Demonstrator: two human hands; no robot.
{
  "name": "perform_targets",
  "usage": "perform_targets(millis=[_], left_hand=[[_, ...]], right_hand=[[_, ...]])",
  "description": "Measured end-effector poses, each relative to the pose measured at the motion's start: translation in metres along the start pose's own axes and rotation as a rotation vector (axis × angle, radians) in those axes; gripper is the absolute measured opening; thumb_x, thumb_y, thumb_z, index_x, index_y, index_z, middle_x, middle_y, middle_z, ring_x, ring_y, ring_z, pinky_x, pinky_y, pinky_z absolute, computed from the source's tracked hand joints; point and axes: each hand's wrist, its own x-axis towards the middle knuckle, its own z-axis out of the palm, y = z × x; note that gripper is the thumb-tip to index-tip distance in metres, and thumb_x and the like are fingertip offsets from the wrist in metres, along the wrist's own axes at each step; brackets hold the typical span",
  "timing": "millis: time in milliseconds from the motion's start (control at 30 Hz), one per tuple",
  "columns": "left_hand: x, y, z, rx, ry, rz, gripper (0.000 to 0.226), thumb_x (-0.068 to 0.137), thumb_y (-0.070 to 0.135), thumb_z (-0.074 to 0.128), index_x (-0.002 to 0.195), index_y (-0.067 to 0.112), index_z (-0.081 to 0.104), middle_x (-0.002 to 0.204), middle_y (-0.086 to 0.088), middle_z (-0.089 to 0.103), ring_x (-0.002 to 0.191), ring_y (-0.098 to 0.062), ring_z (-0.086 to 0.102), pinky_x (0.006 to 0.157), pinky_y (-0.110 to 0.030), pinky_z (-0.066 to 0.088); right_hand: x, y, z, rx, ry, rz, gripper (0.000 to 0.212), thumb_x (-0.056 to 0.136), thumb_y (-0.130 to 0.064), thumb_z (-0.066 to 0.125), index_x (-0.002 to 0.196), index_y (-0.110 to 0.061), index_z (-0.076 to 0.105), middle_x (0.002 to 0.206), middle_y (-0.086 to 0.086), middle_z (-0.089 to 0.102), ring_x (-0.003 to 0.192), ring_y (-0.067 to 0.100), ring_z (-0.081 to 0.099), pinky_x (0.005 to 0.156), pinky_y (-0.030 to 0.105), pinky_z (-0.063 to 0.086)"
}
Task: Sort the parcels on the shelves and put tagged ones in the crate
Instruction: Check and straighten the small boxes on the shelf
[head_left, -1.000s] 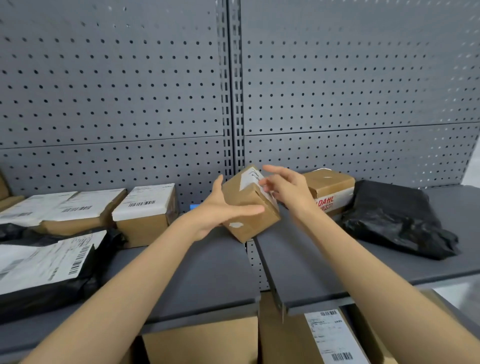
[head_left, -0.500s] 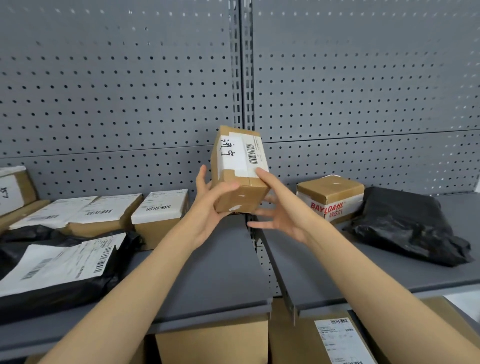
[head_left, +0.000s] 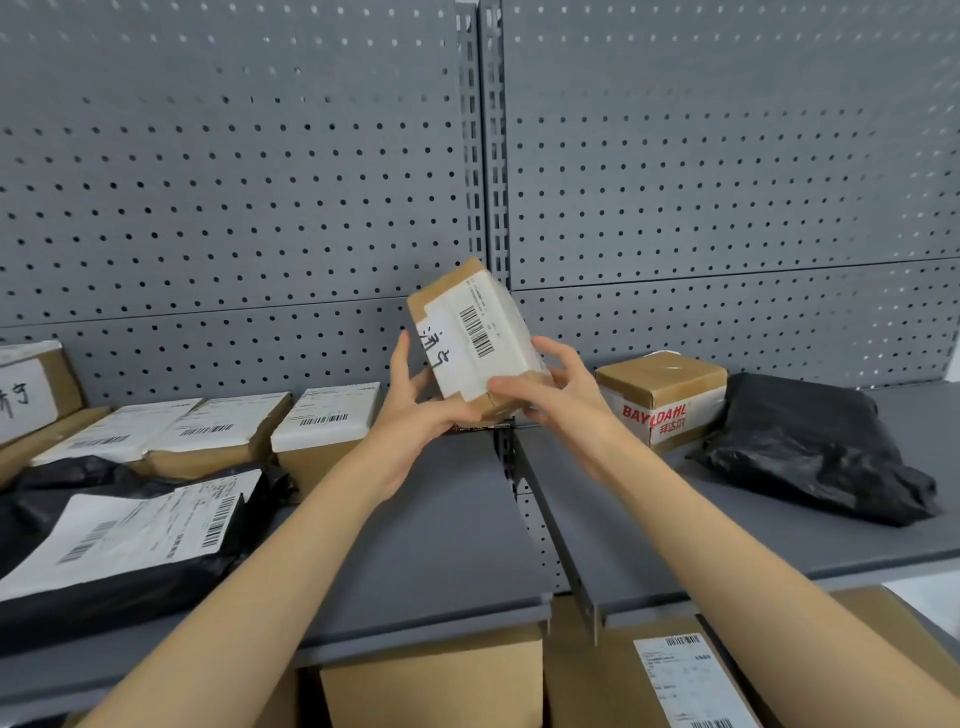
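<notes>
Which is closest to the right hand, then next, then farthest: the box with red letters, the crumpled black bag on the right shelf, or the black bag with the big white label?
1. Box with red letters, just right of the right hand.
2. Crumpled black bag, farther right.
3. Black bag with the big white label, far left.

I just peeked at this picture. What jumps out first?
Right in the middle, two hands, the left hand and right hand, hold up a small cardboard box, tilted, its white label showing a barcode and handwriting. Behind stands a grey pegboard wall; a crumpled black bag lies on the right shelf.
</notes>
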Motion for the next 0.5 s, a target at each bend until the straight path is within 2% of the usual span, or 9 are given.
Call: perform_targets(millis=[67, 133, 233, 333, 367, 467, 500], left_hand=[[0.0, -0.002, -0.002, 0.08, 0.066, 0.013, 0.119, 0.064, -0.006, 0.075, 0.144, 0.045, 0.002, 0.134, 0.008, 0.047, 0.112, -0.011, 0.059, 0.091, -0.033, 0.049], [0.0, -0.003, -0.004, 0.181, 0.128, 0.04, 0.12, 0.063, -0.004, 0.08, 0.145, 0.041, 0.005, 0.137, 0.004, 0.041, 0.115, -0.013, 0.054, 0.087, -0.03, 0.048], [0.001, -0.005, -0.008, 0.378, 0.226, 0.071, 0.118, 0.061, 0.002, 0.083, 0.146, 0.037, 0.009, 0.143, -0.001, 0.027, 0.126, -0.017, 0.04, 0.099, -0.035, 0.039], [0.003, -0.007, -0.017, 0.536, 0.273, 0.071, 0.109, 0.065, 0.004, 0.08, 0.146, 0.033, 0.014, 0.148, -0.003, 0.02, 0.133, -0.019, 0.032, 0.108, -0.041, 0.034], [0.003, -0.007, -0.019, 0.546, 0.248, 0.06, 0.103, 0.067, 0.003, 0.079, 0.146, 0.03, 0.018, 0.149, -0.003, 0.024, 0.132, -0.019, 0.034, 0.107, -0.039, 0.036], [0.002, -0.008, -0.025, 0.637, 0.138, 0.039, 0.079, 0.075, 0.006, 0.073, 0.141, 0.021, 0.033, 0.141, -0.004, 0.043, 0.123, -0.016, 0.044, 0.097, -0.028, 0.039], [0.001, -0.01, -0.026, 0.729, 0.121, 0.056, 0.072, 0.077, 0.008, 0.071, 0.139, 0.021, 0.037, 0.137, -0.004, 0.047, 0.121, -0.016, 0.045, 0.096, -0.028, 0.038]], right_hand=[[0.0, 0.006, 0.003, -0.157, 0.074, -0.064, 0.084, 0.065, -0.018, 0.084, 0.134, -0.026, 0.036, 0.131, 0.004, 0.045, 0.116, 0.015, 0.05, 0.083, 0.019, 0.046], [-0.001, 0.013, 0.006, -0.341, 0.132, -0.156, 0.091, 0.061, -0.018, 0.085, 0.134, -0.027, 0.033, 0.13, 0.002, 0.037, 0.12, 0.015, 0.038, 0.095, 0.027, 0.039], [-0.001, 0.02, 0.008, -0.579, 0.096, -0.273, 0.099, 0.058, -0.015, 0.082, 0.139, -0.024, 0.026, 0.125, -0.001, 0.03, 0.119, 0.017, 0.029, 0.101, 0.031, 0.032], [0.004, 0.024, 0.005, -0.715, 0.001, -0.263, 0.103, 0.058, -0.009, 0.077, 0.143, -0.025, 0.021, 0.127, -0.003, 0.027, 0.12, 0.021, 0.029, 0.1, 0.036, 0.036], [0.006, 0.025, 0.004, -0.723, -0.03, -0.245, 0.103, 0.058, -0.006, 0.075, 0.143, -0.027, 0.02, 0.127, -0.005, 0.027, 0.12, 0.021, 0.031, 0.098, 0.035, 0.04], [0.014, 0.031, 0.005, -0.672, -0.092, -0.183, 0.1, 0.064, 0.003, 0.07, 0.144, -0.028, 0.02, 0.125, -0.006, 0.029, 0.123, 0.018, 0.037, 0.08, 0.011, 0.047], [0.018, 0.033, 0.005, -0.632, -0.09, -0.162, 0.097, 0.066, 0.006, 0.068, 0.144, -0.028, 0.02, 0.127, -0.002, 0.031, 0.124, 0.019, 0.038, 0.082, 0.012, 0.048]])
